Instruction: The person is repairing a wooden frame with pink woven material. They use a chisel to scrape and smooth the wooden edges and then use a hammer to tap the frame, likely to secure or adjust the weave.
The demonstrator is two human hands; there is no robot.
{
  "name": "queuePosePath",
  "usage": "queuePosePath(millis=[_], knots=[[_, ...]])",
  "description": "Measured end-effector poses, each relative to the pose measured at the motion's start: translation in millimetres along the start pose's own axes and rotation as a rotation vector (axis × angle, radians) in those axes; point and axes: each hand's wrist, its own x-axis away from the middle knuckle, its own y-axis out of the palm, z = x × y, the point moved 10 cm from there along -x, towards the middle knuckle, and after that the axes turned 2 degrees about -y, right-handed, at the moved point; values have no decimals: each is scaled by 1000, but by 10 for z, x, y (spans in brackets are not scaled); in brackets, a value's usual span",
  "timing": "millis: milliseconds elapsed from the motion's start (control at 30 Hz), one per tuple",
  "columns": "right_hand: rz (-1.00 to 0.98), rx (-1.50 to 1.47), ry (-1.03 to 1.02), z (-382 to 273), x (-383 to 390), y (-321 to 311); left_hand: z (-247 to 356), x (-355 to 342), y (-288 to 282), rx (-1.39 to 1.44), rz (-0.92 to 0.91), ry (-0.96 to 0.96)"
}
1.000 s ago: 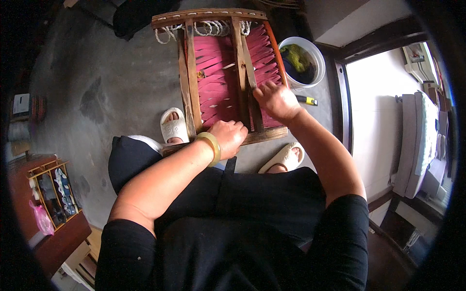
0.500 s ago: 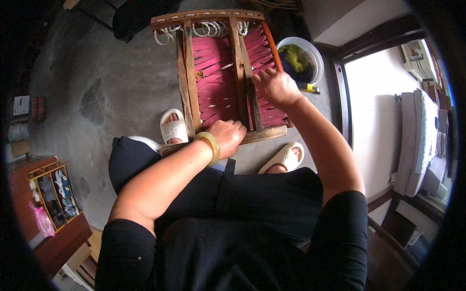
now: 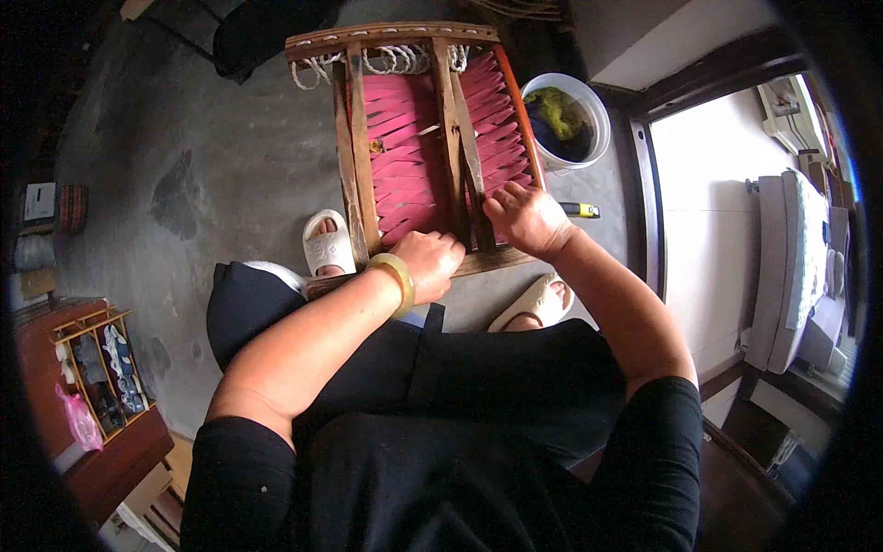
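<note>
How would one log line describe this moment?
left hand: over near rail of wooden frame | right hand: beside slat, contact unclear | frame: pink straps, white cord | right: white bucket, yellow-black object

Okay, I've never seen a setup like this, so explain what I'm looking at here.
There's no machine: a person works with two bare hands. The view comes from a fisheye camera on their head, looking down, so edges bend.

In front stands a wooden frame with woven pink strips and white cord at its far end. The left hand, with a bangle at the wrist, is at the frame's near bar. The right hand is curled beside a slat; what it grips, if anything, is hidden.

On the grey floor, to the right, are a white bucket and a yellow-and-black object.
</note>
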Motion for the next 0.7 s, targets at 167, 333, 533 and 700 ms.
queuePosePath(millis=[167, 333, 533, 700], knots=[[111, 40, 137, 453, -288, -80, 25, -1, -46, -5, -3, 18], [121, 33, 133, 506, -251, 68, 52, 8, -55, -14, -35, 19], [41, -29, 53, 89, -76, -39, 40, 99, -70, 20, 44, 74], [3, -43, 2, 11, -51, -145, 52, 148, -147, 16, 52, 87]])
